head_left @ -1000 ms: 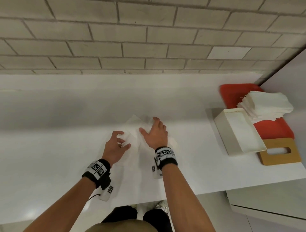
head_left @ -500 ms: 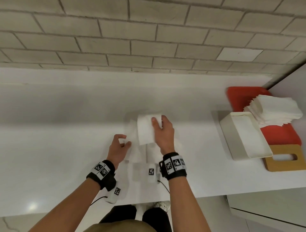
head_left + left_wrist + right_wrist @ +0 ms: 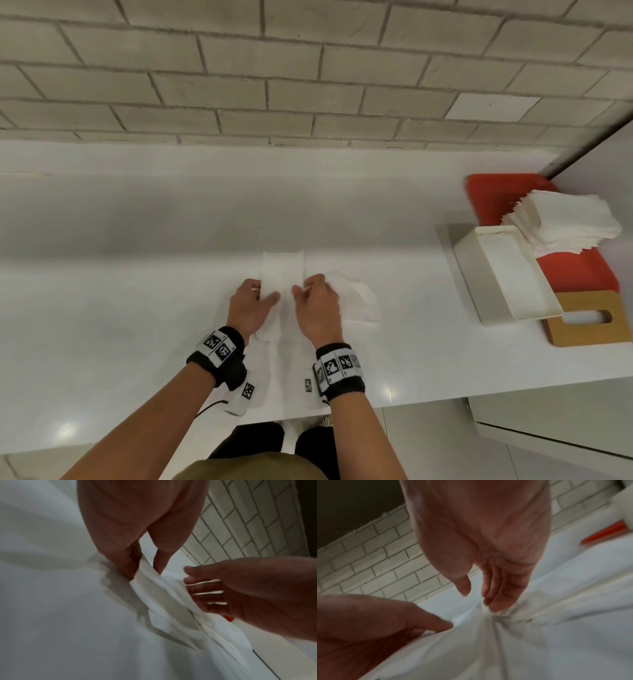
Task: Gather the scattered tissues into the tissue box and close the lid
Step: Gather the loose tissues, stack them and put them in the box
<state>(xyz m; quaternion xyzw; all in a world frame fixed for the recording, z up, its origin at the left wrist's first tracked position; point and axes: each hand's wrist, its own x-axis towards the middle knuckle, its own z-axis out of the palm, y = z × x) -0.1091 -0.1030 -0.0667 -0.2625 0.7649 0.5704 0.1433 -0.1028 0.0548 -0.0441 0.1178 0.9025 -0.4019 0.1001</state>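
both hands on a folded tissue at mid-surface

the left hand (image 3: 251,306) pinches the left edge of a folded tissue (image 3: 281,270) between thumb and fingers; the left wrist view shows the paper caught between them. the right hand (image 3: 317,303) meets the tissue's right edge with its fingers nearly straight and only loosely bent, thumb apart from them, tips down on the paper. the tissue lies on the white surface (image 3: 102,308), its far end reaching past both hands toward the brick wall (image 3: 308,68). more loose tissues (image 3: 356,298) lie crumpled just right of the right hand. well to the right the tissue box (image 3: 507,274) stands open, beside a stack of tissues (image 3: 565,219) on a red tray (image 3: 579,274). the wooden lid (image 3: 589,318) lies flat just in front of the box.
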